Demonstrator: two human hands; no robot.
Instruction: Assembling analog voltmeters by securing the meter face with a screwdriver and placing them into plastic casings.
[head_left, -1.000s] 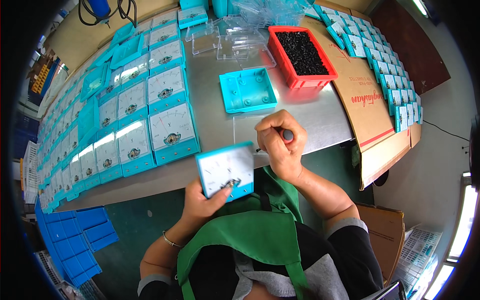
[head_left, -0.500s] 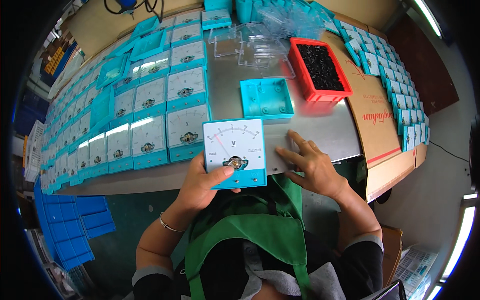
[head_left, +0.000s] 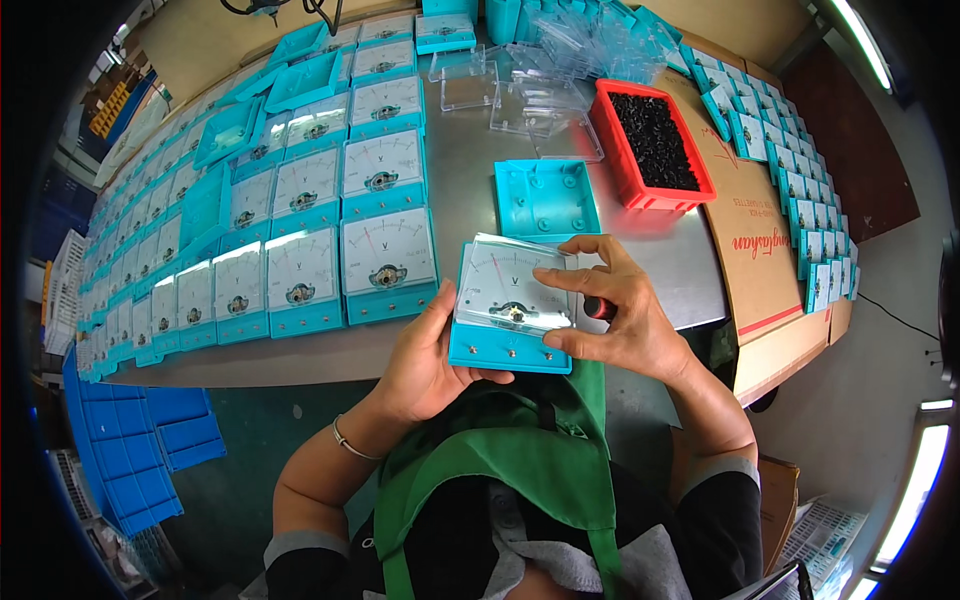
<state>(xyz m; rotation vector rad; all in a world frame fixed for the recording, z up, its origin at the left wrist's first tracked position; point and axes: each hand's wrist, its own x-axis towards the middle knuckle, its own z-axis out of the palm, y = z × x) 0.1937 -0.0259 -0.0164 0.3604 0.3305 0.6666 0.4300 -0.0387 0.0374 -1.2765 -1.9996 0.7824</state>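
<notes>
My left hand (head_left: 425,350) grips a panel voltmeter (head_left: 510,345) by its left side and underneath. The meter has a teal base, a white dial with a needle, and small screws along its lower strip. A clear cover (head_left: 520,243) appears to lie over the dial, its upper edge slightly askew. At the meter's right side, my right hand (head_left: 630,310) is curled, its fingertips on the dial side and thumb by the lower right corner. A dark handle with a red end, apparently a screwdriver (head_left: 600,308), is tucked in that hand; its shaft is hidden.
An open teal case (head_left: 547,198) lies beyond my hands. Behind it are loose clear covers (head_left: 530,105) and a red bin (head_left: 655,198) of small black parts. Rows of voltmeters (head_left: 390,250) fill the left side; more stand on cardboard (head_left: 755,260) at right.
My right hand has risen from the tabletop to the voltmeter, and the dark handle now shows in it. The meter has shifted slightly right and tilted, with a clear cover now visible over its dial.
</notes>
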